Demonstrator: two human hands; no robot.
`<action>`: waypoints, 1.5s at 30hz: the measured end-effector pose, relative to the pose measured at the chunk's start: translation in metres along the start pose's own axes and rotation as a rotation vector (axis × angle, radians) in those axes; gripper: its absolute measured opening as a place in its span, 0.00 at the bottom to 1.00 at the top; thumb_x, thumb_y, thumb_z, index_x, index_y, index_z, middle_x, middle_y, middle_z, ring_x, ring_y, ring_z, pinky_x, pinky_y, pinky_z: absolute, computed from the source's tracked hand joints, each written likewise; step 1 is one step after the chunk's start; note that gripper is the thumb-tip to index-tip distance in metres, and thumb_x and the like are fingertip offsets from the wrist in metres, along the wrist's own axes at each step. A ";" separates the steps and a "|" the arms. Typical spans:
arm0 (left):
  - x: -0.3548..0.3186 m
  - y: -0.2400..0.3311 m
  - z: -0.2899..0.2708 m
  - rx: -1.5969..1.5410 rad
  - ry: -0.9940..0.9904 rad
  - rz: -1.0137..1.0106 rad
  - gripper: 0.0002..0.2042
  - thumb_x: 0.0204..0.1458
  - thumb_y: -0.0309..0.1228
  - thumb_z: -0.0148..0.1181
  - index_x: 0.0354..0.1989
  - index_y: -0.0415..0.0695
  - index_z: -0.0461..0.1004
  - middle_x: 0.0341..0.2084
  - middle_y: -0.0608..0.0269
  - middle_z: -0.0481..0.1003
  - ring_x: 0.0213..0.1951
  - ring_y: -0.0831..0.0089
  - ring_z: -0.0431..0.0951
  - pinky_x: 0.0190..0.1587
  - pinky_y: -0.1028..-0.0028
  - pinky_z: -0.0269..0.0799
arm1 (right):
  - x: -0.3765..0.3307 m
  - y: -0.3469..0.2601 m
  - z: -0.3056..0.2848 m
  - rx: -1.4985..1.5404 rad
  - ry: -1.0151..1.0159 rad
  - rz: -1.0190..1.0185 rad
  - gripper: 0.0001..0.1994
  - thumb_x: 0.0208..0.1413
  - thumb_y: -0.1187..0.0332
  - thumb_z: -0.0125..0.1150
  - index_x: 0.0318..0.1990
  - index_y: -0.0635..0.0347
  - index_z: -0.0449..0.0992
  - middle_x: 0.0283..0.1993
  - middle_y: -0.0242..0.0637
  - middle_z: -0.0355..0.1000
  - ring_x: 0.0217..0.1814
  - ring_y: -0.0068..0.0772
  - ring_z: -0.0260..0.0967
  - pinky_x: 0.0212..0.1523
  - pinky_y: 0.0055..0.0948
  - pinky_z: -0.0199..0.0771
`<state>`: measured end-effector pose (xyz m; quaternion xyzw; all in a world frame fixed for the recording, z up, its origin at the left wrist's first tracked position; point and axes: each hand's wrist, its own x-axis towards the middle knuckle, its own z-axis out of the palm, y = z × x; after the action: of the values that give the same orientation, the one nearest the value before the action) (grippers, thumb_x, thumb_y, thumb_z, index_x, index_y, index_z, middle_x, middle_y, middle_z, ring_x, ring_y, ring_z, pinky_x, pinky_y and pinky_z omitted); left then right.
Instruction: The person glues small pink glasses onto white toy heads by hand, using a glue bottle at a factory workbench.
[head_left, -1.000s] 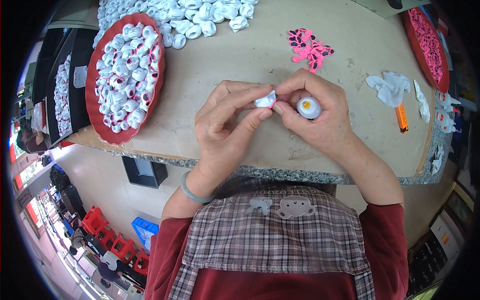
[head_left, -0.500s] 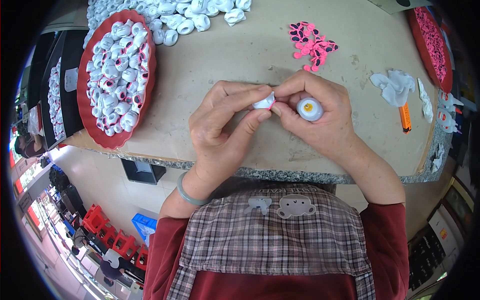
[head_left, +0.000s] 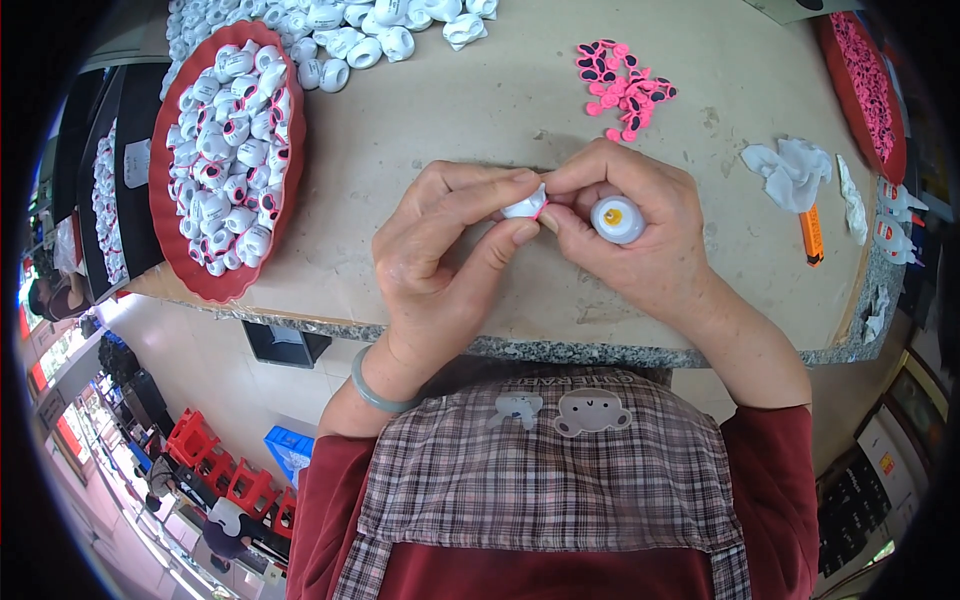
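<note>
White piece [head_left: 523, 206], small and rounded, with a thin pink strip along its right side, sits between the two hands above the near middle of the table [head_left: 420, 120]; the fingers hide much of it. The left hand [head_left: 435, 250] pinches it between thumb and fingertips. The right hand [head_left: 650, 225] is curled around a white bottle [head_left: 618, 219] with a yellow tip, its thumb and forefinger meeting at the piece's right edge.

Dull brown sheeting, stained in spots, covers the table, whose near edge is speckled stone. On the left, a scalloped red bowl [head_left: 225, 289] is heaped with white pieces trimmed in pink and black; plain white ones [head_left: 360, 50] spread at the far left. Pink-and-black bits [head_left: 630, 90] lie loose on the far side, right of centre. Farther right are crumpled tissue [head_left: 790, 172] and an orange tool [head_left: 811, 236]. Red stools [head_left: 250, 490] and a blue crate [head_left: 290, 448] stand on the pale floor [head_left: 220, 365], near left.
</note>
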<state>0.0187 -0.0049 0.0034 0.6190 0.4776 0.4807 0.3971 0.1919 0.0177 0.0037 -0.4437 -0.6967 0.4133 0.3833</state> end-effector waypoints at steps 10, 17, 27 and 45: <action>0.002 0.000 -0.001 -0.060 -0.016 -0.051 0.13 0.41 0.16 0.64 0.39 0.36 0.76 0.36 0.55 0.76 0.38 0.69 0.76 0.39 0.77 0.74 | 0.002 0.000 0.000 -0.004 0.001 0.008 0.10 0.40 0.77 0.65 0.31 0.62 0.72 0.28 0.35 0.74 0.31 0.33 0.75 0.30 0.26 0.74; 0.002 -0.006 -0.006 -0.291 -0.056 -0.164 0.12 0.46 0.16 0.62 0.41 0.34 0.75 0.38 0.54 0.74 0.39 0.70 0.76 0.40 0.78 0.75 | 0.005 -0.003 -0.001 0.079 -0.015 0.058 0.08 0.43 0.75 0.66 0.31 0.62 0.72 0.27 0.33 0.73 0.28 0.26 0.73 0.29 0.24 0.72; -0.003 -0.011 -0.015 -1.220 -0.183 -0.422 0.15 0.56 0.26 0.53 0.52 0.39 0.69 0.45 0.45 0.72 0.40 0.68 0.76 0.45 0.75 0.73 | 0.006 -0.005 -0.015 0.610 -0.003 0.293 0.07 0.53 0.72 0.62 0.39 0.62 0.74 0.31 0.29 0.70 0.24 0.14 0.65 0.23 0.14 0.65; 0.010 0.019 -0.058 -0.550 0.048 -0.101 0.12 0.52 0.24 0.58 0.45 0.40 0.70 0.37 0.54 0.75 0.40 0.74 0.75 0.40 0.77 0.72 | 0.003 -0.005 -0.016 0.567 -0.077 0.303 0.07 0.53 0.72 0.61 0.39 0.62 0.74 0.33 0.29 0.68 0.26 0.15 0.64 0.25 0.16 0.66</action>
<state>-0.0332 0.0025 0.0366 0.4519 0.3687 0.5864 0.5621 0.2038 0.0233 0.0151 -0.4018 -0.4938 0.6599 0.3991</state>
